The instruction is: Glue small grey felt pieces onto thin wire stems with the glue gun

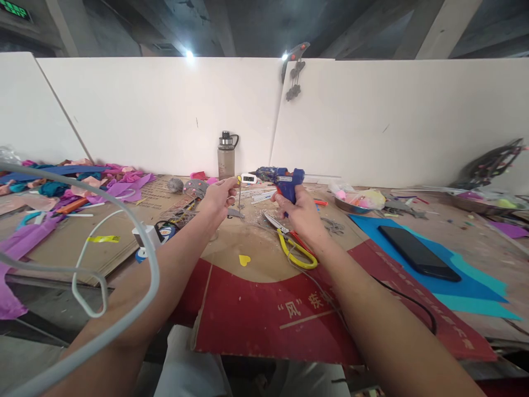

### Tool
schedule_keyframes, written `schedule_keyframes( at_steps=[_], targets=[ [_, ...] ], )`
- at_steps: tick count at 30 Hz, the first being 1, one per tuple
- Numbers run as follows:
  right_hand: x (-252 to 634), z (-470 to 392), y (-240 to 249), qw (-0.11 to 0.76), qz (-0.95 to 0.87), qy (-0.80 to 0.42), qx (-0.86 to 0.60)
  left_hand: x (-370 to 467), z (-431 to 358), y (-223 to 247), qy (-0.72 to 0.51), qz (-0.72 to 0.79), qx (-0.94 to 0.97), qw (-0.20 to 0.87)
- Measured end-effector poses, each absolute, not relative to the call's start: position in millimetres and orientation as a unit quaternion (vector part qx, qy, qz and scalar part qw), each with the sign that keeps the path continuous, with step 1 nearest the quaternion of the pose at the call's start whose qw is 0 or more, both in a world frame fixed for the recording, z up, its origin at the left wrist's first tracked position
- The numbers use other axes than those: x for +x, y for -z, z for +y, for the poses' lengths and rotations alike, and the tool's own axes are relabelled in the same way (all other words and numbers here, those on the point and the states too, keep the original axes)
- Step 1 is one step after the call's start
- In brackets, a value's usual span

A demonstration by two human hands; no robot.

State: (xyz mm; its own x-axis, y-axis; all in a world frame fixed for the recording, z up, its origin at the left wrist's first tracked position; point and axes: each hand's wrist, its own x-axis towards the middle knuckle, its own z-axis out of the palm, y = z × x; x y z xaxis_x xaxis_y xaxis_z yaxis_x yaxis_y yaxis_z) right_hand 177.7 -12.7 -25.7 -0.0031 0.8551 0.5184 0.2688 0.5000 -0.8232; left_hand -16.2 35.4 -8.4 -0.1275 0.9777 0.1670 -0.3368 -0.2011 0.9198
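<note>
My right hand (303, 212) is wrapped round the handle of a blue hot glue gun (285, 177), a clear glue stick (322, 176) jutting from its back. The gun's nozzle points left, towards my left hand (220, 199). Between the left fingertips is a small yellow piece (239, 180); a thin stem hangs just below, and whether the two are joined I cannot tell. Below the hands, a yellow paper heart (244, 259) lies flat on the cardboard. Scissors with yellow handles (295, 252) rest, blades apart, under my right wrist.
A bottle (226, 156) and small white digital display (248, 178) stand behind the hands. Coloured scraps (86, 184) pile up left. A white cable (155, 275) loops across the left foreground. Right, a black phone (417, 253) lies on blue sheets (467, 289), near a bowl (351, 205).
</note>
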Motion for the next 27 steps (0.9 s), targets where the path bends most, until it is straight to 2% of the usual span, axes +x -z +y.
schedule_keyframes(
  at_steps=[4,7,15,27],
  targets=[
    [187,-6,23,0.614,-0.576,-0.401,-0.36,-14,34,8,-0.649,0.373,0.444,0.492],
    [192,-4,22,0.616,-0.566,-0.434,-0.335,-14,35,10,-0.647,0.374,0.445,0.492],
    [180,-13,22,0.566,-0.642,-0.385,-0.346,-12,35,12,-0.65,0.379,0.433,0.496],
    [178,-13,27,0.536,-0.68,-0.296,-0.403,-10,32,9,-0.651,0.384,0.427,0.496]
  ],
)
